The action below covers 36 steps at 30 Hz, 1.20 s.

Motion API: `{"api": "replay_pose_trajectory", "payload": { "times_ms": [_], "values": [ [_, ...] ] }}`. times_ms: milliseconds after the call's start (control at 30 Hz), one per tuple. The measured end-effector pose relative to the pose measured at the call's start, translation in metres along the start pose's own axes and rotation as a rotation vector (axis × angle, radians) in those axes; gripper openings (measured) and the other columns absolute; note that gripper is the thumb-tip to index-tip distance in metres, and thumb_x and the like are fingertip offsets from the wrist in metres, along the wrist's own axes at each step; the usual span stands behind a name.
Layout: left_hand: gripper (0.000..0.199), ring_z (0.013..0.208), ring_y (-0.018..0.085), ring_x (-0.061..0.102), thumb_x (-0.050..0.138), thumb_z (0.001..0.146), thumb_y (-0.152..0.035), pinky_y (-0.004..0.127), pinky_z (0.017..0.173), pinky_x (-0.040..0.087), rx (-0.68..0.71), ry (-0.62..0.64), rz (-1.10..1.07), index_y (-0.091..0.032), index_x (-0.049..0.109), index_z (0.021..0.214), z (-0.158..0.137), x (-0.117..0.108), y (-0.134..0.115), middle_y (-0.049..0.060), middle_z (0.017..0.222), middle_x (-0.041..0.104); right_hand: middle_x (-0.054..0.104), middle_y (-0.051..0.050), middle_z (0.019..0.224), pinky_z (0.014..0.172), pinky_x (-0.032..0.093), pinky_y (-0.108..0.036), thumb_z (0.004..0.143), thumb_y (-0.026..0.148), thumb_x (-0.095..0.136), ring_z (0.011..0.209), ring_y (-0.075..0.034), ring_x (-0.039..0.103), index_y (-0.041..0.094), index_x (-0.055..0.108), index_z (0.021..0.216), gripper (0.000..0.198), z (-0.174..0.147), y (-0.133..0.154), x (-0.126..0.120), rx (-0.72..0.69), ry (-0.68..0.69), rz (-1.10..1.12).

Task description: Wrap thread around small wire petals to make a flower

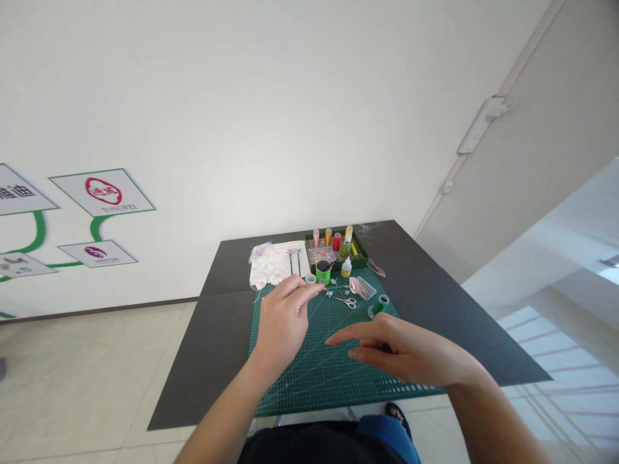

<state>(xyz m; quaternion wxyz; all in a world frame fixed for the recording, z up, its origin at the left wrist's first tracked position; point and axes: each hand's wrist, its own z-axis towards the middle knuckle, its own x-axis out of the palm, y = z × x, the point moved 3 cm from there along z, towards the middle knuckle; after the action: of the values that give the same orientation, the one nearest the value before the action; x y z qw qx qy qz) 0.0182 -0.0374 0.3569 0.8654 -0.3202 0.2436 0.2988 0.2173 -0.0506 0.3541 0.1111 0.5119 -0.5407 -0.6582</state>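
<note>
My left hand (284, 317) is closed in a pinch above the middle of the cutting mat (322, 367). A thin green stem (337, 287) runs out to the right from its fingertips. My right hand (409, 351) hovers over the mat's right side, index finger stretched and thumb apart, with nothing visible between them. Just beyond it stands a green spool (382, 303). Small scissors (347, 302) lie between the hands and the back of the mat, near a clear plastic box (366, 289) with something pink at its end.
At the back, a dark green tray (360, 263) holds several coloured bottles. A green tin (323, 273) and a small glue bottle (346, 267) stand before it. White sheets with pale petals (268, 264) lie at the left. A black table (435, 309) meets the wall.
</note>
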Motion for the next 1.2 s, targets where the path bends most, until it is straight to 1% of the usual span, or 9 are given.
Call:
{"api": "replay_pose_trajectory", "payload": {
  "times_ms": [200,267,467,633,733,833,967,1200],
  "values": [
    [0.027,0.071,0.012,0.061,0.054,0.095,-0.008,0.022,0.062,0.046,0.020,-0.006,0.042,-0.020,0.076,0.105,-0.002,-0.001,-0.001,0.002,0.079,0.066,0.037,0.006,0.053,0.044,0.021,-0.022,0.101,0.038,0.050,0.045,-0.008,0.026,0.017,0.070,0.122,0.035,-0.003,0.006,-0.004,-0.027,0.059,0.011],
    [0.028,0.071,0.012,0.061,0.053,0.095,-0.007,0.022,0.063,0.046,0.015,0.002,0.058,-0.020,0.076,0.105,-0.002,-0.001,-0.001,0.002,0.079,0.065,0.036,0.007,0.052,0.044,0.021,-0.022,0.101,0.037,0.051,0.044,-0.008,0.025,0.017,0.070,0.122,0.034,-0.002,0.009,-0.005,-0.034,0.081,0.018],
    [0.028,0.070,0.012,0.059,0.052,0.095,-0.006,0.021,0.061,0.045,0.028,0.038,0.115,-0.019,0.076,0.101,-0.003,-0.001,-0.001,0.003,0.080,0.065,0.034,0.008,0.053,0.046,0.022,-0.022,0.101,0.036,0.052,0.045,-0.007,0.027,0.018,0.069,0.126,0.035,0.000,0.019,-0.013,-0.076,0.131,0.033],
    [0.025,0.071,0.012,0.059,0.052,0.095,-0.006,0.021,0.061,0.044,0.058,0.047,0.149,-0.018,0.074,0.099,-0.005,0.000,-0.002,0.003,0.080,0.065,0.035,0.009,0.052,0.044,0.021,-0.021,0.101,0.038,0.053,0.044,-0.007,0.026,0.018,0.065,0.134,0.041,0.001,0.025,-0.026,-0.121,0.162,0.105],
    [0.026,0.072,0.013,0.058,0.051,0.095,-0.006,0.022,0.061,0.044,0.069,0.053,0.157,-0.018,0.073,0.099,-0.006,0.000,-0.003,0.003,0.080,0.065,0.039,0.009,0.051,0.041,0.024,-0.019,0.101,0.040,0.052,0.040,-0.006,0.033,0.017,0.061,0.139,0.045,0.002,0.024,-0.037,-0.115,0.170,0.191],
    [0.028,0.072,0.013,0.058,0.048,0.095,-0.004,0.021,0.061,0.044,0.080,0.064,0.136,-0.018,0.072,0.100,-0.006,0.001,-0.005,0.003,0.081,0.064,0.039,0.009,0.048,0.037,0.027,-0.017,0.101,0.042,0.052,0.036,-0.006,0.038,0.017,0.059,0.141,0.047,0.004,0.023,-0.049,-0.095,0.153,0.232],
    [0.032,0.071,0.013,0.057,0.047,0.093,-0.001,0.022,0.059,0.043,0.096,0.070,0.118,-0.019,0.073,0.099,-0.007,0.001,-0.007,0.003,0.078,0.062,0.038,0.010,0.044,0.036,0.029,-0.017,0.101,0.042,0.053,0.034,-0.006,0.037,0.017,0.059,0.141,0.048,0.008,0.022,-0.063,-0.081,0.094,0.240],
    [0.029,0.075,0.015,0.060,0.048,0.094,-0.004,0.026,0.062,0.047,0.126,0.081,0.093,-0.018,0.073,0.098,-0.010,0.004,-0.010,0.004,0.081,0.064,0.038,0.011,0.042,0.037,0.027,-0.017,0.100,0.039,0.055,0.034,-0.005,0.033,0.017,0.055,0.145,0.049,0.017,0.015,-0.080,-0.107,0.031,0.223]
  ]
}}
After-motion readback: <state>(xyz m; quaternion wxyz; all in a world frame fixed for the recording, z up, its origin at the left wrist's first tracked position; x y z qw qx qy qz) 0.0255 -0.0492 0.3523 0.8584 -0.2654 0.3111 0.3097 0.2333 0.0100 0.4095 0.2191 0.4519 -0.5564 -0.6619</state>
